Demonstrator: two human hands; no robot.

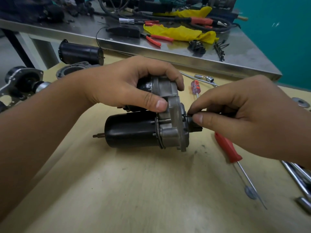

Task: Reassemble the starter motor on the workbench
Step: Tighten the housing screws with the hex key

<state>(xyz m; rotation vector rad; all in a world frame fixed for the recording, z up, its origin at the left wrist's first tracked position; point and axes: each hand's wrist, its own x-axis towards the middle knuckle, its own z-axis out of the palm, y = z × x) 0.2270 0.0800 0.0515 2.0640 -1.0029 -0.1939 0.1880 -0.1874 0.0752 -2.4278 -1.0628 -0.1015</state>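
Black-bodied starter motor with grey cast-metal end housing (134, 130) lies on its side at centre of the pale wooden worktop (151, 190). Long axis runs left-right; thin shaft stub points left, housing end points right. Left hand (127, 88) grips upper part of the housing, fingers curled over top, thumb pressed on near face; it hides the motor's upper cylinder. Right hand (244, 118) at the motor's right end, fingers pinching a small dark part there, hard to make out. Red-handled screwdriver (228, 147) just right of motor, partly under right hand.
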